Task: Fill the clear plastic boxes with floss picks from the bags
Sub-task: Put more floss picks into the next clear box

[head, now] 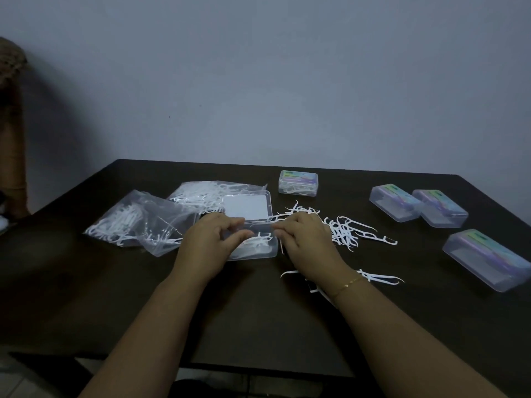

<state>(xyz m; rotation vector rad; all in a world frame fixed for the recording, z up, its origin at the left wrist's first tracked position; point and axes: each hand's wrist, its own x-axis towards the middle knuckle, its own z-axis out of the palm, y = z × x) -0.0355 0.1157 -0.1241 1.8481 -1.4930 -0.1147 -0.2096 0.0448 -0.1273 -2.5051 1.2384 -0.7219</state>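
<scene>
**At the open box, both hands on its rim**

At the middle of the dark worktop (86, 297), the left hand (205, 248) curls its fingers over the near-left edge of the open box (253, 245), its grip closed on the rim. The right hand (307, 242) has its fingers bent at the box's right edge; whether that grip pinches a pick or the rim cannot be told. A few white picks lie in the box, and its lid (246, 206) lies open just behind it.

Loose picks (344, 231) are scattered just right of the right hand, with more near the wrist, which wears a thin bracelet (349, 283). Two clear bags (143, 222) of picks lie to the left, the farther one partly under the lid.

A closed box (298, 183) holding picks sits behind. Three more closed boxes (485, 258) stand at the right. Their pastel labels carry print too small to read.
</scene>
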